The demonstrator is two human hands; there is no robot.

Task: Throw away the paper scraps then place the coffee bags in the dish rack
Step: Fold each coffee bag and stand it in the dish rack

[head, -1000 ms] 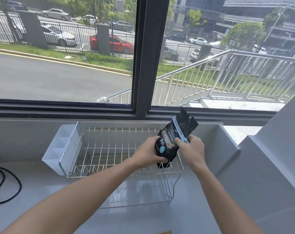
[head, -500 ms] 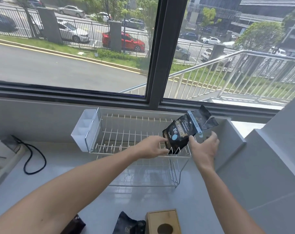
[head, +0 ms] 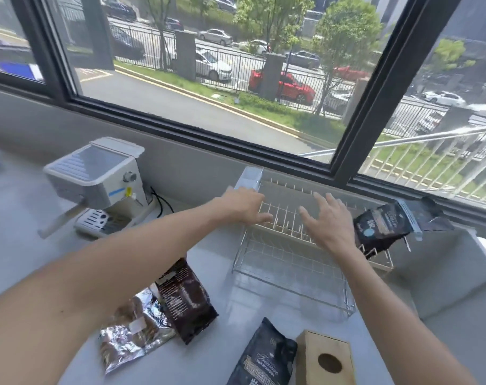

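Note:
A black coffee bag with a blue clip [head: 386, 230] leans in the right end of the white wire dish rack [head: 280, 245] under the window. My left hand [head: 243, 205] hovers over the rack's left end, fingers relaxed and holding nothing. My right hand [head: 329, 222] is spread open above the rack's middle, just left of the placed bag. On the counter nearer me lie a dark brown coffee bag [head: 184, 295], a silver foil bag [head: 130, 329] and another black coffee bag [head: 264, 357].
A white espresso machine [head: 97, 187] stands at the left with a black cable behind it. A wooden box with a round hole [head: 326, 359] sits at the front right. A grey ledge rises to the right of the rack, and the window sill runs behind it.
Both hands have let go of the clipped black bag, which now rests in the rack's right end. The hands have drawn left, and the view has swung left and down.

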